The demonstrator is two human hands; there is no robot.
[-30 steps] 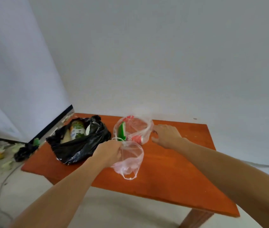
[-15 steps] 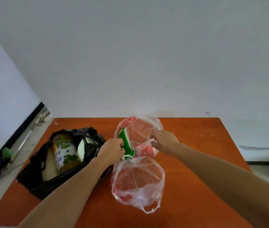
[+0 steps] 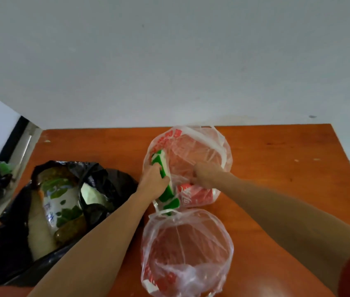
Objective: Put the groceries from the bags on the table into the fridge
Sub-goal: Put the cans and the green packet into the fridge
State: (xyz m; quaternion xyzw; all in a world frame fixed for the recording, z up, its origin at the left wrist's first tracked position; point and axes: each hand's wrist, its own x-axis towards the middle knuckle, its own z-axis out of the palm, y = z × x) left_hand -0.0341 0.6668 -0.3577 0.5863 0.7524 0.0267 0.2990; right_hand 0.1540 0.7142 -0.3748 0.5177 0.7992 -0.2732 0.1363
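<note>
3 thin plastic bags on glossy orange wood counter (image 3: 277, 159). Left hand (image 3: 152, 183) fingers clamp a flat green-white pack (image 3: 168, 192) inside far clear bag (image 3: 191, 142), red print unreadable; right hand (image 3: 206, 173) fingers pinch its film beside a red pack (image 3: 194, 195) with white script. Near clear bag (image 3: 187, 249) crumpled; black bag (image 3: 109, 181) holds leaf-label bottle (image 3: 60, 202). Plain white wall (image 3: 169, 61).

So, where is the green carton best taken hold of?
Round its middle, from the left: the green carton lies long and slim against the left wall of the far clear bag, whose mouth is open. The left hand holds it there.
</note>
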